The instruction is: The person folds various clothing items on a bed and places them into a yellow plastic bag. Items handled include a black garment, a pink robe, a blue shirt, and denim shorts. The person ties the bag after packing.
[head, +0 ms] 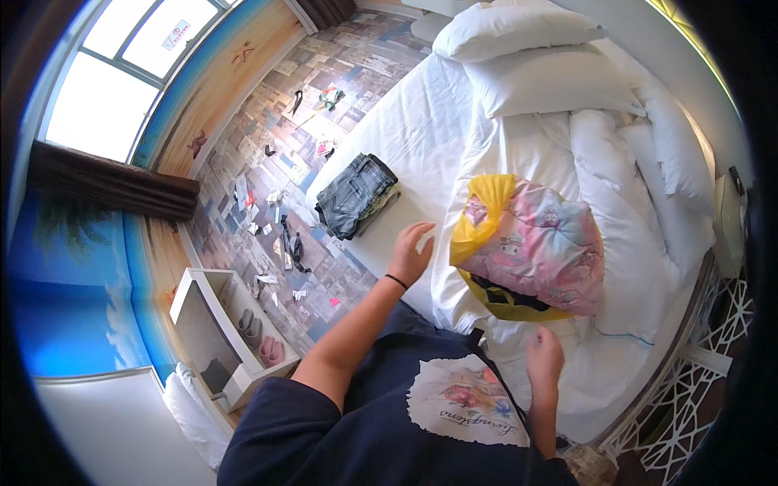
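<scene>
A pink and pale-blue padded cloth item [541, 243] with cartoon prints bulges from a yellow plastic bag [486, 212] on the white bed. Something dark [507, 296] shows at the bag's near edge. To the bag's left, my left hand [413, 252] hovers over the sheet, thumb and fingers apart, with nothing in it. My right hand [545, 357] is just below the bag's near side and does not touch it; its fingers look bent, and whether they are closed is unclear. Folded denim garments [357, 194] lie in a stack beyond my left hand, near the mattress edge.
White pillows [547, 73] and a rumpled duvet [614, 176] cover the bed's far and right parts. Scraps and dark strips [295, 243] litter the patterned floor [267, 121]. At lower left stands a white shelf [206, 291] holding slippers [271, 349]. A white lattice panel [674, 395] flanks the bed.
</scene>
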`<state>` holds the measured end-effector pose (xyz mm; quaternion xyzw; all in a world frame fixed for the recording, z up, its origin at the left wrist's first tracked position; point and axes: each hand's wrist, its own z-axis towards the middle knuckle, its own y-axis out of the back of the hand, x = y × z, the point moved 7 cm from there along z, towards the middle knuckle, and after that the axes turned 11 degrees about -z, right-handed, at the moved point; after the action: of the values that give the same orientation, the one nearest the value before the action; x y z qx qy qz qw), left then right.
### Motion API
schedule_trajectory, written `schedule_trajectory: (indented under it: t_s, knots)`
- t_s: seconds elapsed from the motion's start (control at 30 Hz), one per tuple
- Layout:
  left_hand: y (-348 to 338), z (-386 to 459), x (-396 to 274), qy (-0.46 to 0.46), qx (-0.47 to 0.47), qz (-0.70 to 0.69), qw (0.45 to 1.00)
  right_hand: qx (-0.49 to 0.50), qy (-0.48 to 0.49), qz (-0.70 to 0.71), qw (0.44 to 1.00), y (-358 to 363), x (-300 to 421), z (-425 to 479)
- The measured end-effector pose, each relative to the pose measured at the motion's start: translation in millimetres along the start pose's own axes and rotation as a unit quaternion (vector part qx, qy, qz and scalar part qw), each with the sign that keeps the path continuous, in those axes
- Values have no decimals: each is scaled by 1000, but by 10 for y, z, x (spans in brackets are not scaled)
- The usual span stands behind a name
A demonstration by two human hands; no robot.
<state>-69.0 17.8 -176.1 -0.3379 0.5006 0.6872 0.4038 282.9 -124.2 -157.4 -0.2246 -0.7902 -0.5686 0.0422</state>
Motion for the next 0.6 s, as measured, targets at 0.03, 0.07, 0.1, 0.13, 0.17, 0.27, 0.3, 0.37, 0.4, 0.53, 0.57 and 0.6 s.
schedule_trajectory:
  t_s: [0.03, 0.07, 0.1, 0.13, 0.17, 0.27, 0.3, 0.37, 0.4, 0.53, 0.57, 0.6]
  knots:
    - [109, -24, 214, 31, 2, -1, 1000, 19, 55, 65, 996, -133, 313, -14]
    - [220, -44, 438, 61, 3, -2, 998, 37, 110, 129, 985, -280, 657, 4]
    - [315, -71, 628, 94, 2, -2, 996, 70, 139, 177, 972, -455, 960, 41]
    - [394, -63, 768, 110, 3, -3, 994, 98, 166, 226, 955, -590, 1270, 89]
    - [488, -39, 888, 116, 2, 3, 993, 128, 231, 190, 946, -577, 1686, 146]
    - [781, 166, 1418, 115, -6, 10, 993, 191, 268, 260, 908, -1073, 2563, 411]
    - [876, 205, 1536, 107, -16, 34, 994, 212, 253, 282, 901, -1294, 2733, 480]
    - [1102, 351, 1774, 91, -36, 79, 992, 247, 183, 338, 890, -1862, 3039, 700]
    - [1210, 496, 1995, 55, -32, 102, 993, 253, 126, 369, 885, -2214, 3214, 886]
    - [1677, 967, 3035, 139, 13, 246, 959, 200, -128, 378, 895, -3360, 3829, 1609]
    - [1739, 1053, 3234, 174, 18, 275, 945, 181, -185, 402, 878, -3623, 3888, 1733]
    - [1808, 1120, 3441, 168, 38, 276, 946, 165, -245, 426, 855, -3896, 3976, 1827]
